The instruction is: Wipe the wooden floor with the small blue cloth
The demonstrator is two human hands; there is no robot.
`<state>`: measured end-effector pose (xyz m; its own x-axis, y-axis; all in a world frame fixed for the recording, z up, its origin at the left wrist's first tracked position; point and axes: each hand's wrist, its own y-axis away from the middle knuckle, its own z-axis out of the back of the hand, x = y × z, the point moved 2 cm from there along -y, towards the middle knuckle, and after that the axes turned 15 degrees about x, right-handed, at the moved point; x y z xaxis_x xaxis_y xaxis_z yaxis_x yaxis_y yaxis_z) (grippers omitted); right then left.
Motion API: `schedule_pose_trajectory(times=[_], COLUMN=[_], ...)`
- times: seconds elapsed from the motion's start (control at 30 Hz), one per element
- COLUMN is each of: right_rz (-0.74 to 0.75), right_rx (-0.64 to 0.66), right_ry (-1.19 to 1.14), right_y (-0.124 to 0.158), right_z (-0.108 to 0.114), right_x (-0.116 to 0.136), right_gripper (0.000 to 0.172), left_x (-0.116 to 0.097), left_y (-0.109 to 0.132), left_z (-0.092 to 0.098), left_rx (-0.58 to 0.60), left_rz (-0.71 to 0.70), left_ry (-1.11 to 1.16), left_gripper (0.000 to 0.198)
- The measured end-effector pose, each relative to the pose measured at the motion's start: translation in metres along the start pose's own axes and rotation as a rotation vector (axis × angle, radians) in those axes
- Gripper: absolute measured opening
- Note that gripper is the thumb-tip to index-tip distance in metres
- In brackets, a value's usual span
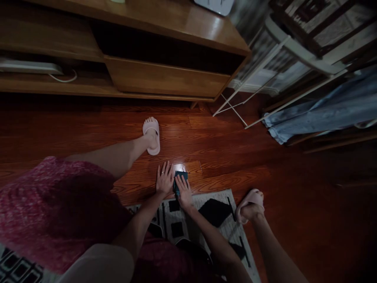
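Pressing down: the right hand [184, 191] lies palm-down on a small dark teal cloth [180, 175], its fingers close together and laid flat over the fabric, not curled around it.
Cloth position: on the wooden floor [235, 157], just past the far edge of the rug, beside a bright patch of glare on the boards; its far end shows beyond the fingertips.
Left hand [165, 180]: flat on the floor just beside the cloth, fingers slightly spread and holding nothing; it sits next to the right hand.
Rug [206, 197]: pale with black blocks and lines, lying under both forearms.
Feet: 2 pink slippers, 1 [152, 135] on the boards ahead of the hands and to their left, the other [250, 200] at the rug's right edge.
Clothing: a pink garment [44, 204] fills the lower left.
Cabinet [165, 78]: low, wooden, along the top of the view, with an open shelf.
Rack: a white drying rack [294, 49] stands at the upper right with blue jeans [324, 108] draped on it, well apart from the hands.
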<state>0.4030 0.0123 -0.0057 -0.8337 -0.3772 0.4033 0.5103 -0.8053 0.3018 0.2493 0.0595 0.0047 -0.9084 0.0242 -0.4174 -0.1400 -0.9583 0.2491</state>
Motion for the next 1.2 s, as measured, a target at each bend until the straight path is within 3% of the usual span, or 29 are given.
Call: schedule_pose_trajectory(times=[0.17,0.27,0.37,0.53,0.6,0.67,0.87,0.93,1.03,1.2], right_rz=[-0.118,-0.159,-0.088,0.086,0.106,0.095,-0.009,0.005,0.074,0.148], right_rx=[-0.106,-0.156,-0.115,0.05,0.089,0.087,-0.067,-0.095,-0.049,0.111], right_ry=[-0.047,-0.1,-0.098,-0.014,-0.007,-0.014,-0.051,-0.05,-0.044,-0.009], right_y=[-0.076,-0.093,-0.06,0.038,0.05,0.035,-0.077,-0.092,-0.071,0.024], right_z=[0.047,0.056,0.04,0.004,0.004,0.011,0.053,0.06,0.054,0.026], right_x=[-0.02,-0.018,-0.01,-0.008,-0.011,-0.014,-0.007,-0.004,-0.007,-0.024], right_gripper=[0.086,0.086,0.086,0.094,0.095,0.093,0.085,0.087,0.093,0.097], left_x=[-0.001,0.0,-0.001,-0.001,0.0,0.0,-0.002,-0.002,-0.002,-0.001], left_y=[0.001,0.001,0.002,0.002,0.002,0.002,0.002,0.002,0.002,0.002], left_z=[0.002,0.005,0.007,0.004,0.002,0.002,0.006,0.007,0.007,0.005], left_rx=[-0.016,-0.008,0.0,0.005,0.006,-0.001,-0.01,-0.011,-0.008,-0.023], left_rz=[0.006,0.009,0.007,0.005,0.003,0.003,0.009,0.014,0.008,0.0], left_ry=[-0.006,-0.005,0.001,0.006,0.008,0.01,-0.009,-0.017,-0.024,-0.027], left_gripper=[0.064,0.063,0.063,0.064,0.064,0.065,0.063,0.062,0.061,0.064])
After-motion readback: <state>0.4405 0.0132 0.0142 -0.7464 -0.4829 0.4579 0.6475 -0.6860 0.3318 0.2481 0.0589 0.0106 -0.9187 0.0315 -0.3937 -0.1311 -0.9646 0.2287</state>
